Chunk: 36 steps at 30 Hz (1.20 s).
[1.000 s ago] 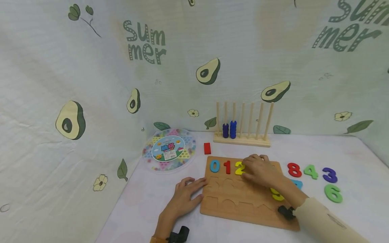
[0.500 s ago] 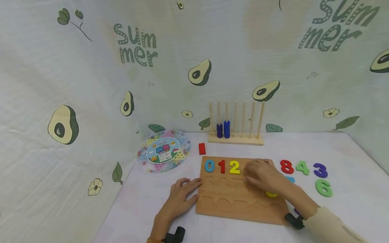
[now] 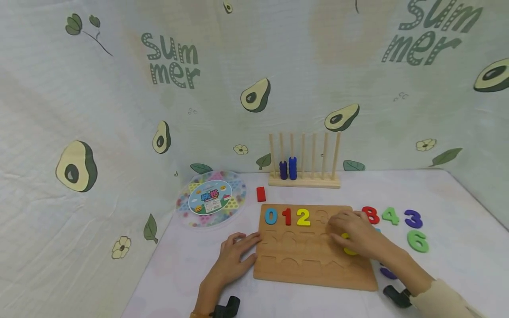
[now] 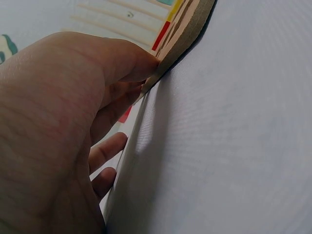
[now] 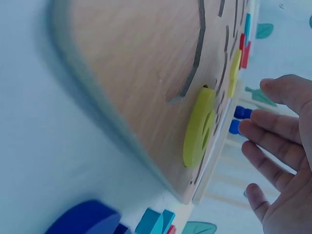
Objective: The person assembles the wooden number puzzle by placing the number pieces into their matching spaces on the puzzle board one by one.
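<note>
“summer” backdrop, hands at numbered board

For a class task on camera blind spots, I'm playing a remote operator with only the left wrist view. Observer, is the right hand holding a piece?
Observer: No, the right wrist view shows nothing between the thumb and fingers of the right hand.
Operator: Which numbers sit along the top row of the board?
Observer: In the head view, the board has a blue 0, a red 1 and a yellow 2 there.
Operator: Any loose numbers beyond its right edge?
Observer: Yes, including a red 8, a green 4 and a purple 3.
</note>
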Tool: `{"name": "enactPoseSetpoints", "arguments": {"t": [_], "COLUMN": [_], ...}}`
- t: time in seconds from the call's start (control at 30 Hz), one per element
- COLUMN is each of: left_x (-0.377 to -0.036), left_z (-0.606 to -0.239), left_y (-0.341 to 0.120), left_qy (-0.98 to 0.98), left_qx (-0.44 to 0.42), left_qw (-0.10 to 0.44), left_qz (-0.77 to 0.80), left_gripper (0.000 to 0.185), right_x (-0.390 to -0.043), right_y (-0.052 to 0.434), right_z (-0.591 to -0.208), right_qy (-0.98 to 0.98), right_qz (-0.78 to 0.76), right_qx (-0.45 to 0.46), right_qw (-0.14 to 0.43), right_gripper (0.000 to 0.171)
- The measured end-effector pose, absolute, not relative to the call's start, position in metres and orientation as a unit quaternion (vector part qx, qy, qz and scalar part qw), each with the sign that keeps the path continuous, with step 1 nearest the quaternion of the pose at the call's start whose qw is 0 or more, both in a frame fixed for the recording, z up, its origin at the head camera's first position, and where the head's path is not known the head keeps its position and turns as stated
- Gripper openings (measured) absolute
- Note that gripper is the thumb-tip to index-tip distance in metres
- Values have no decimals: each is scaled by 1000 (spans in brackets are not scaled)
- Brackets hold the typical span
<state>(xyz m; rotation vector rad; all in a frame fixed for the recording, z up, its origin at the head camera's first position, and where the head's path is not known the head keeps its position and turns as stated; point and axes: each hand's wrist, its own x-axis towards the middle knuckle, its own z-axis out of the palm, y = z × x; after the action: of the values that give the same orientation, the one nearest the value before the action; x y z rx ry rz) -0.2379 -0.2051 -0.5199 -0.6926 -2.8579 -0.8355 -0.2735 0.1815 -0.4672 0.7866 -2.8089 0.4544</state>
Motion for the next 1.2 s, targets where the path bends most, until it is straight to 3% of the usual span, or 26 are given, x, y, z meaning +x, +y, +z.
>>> {"name": "enactPoseSetpoints", "arguments": {"t": [1.2], "left_x": [-236], "left_z": [-523], "left_y": [-205], "left_qy": [-930], "left_qx": [-231], "left_qw": [57], "left_qz": [-281], "left_gripper": [47], "right_x": [-240], "right_y": [242], "right_z": [-478], "right_qy": [-962], "right_qz": [155], "right_qx": [205], "right_qw": [97], "right_gripper": [30]}}
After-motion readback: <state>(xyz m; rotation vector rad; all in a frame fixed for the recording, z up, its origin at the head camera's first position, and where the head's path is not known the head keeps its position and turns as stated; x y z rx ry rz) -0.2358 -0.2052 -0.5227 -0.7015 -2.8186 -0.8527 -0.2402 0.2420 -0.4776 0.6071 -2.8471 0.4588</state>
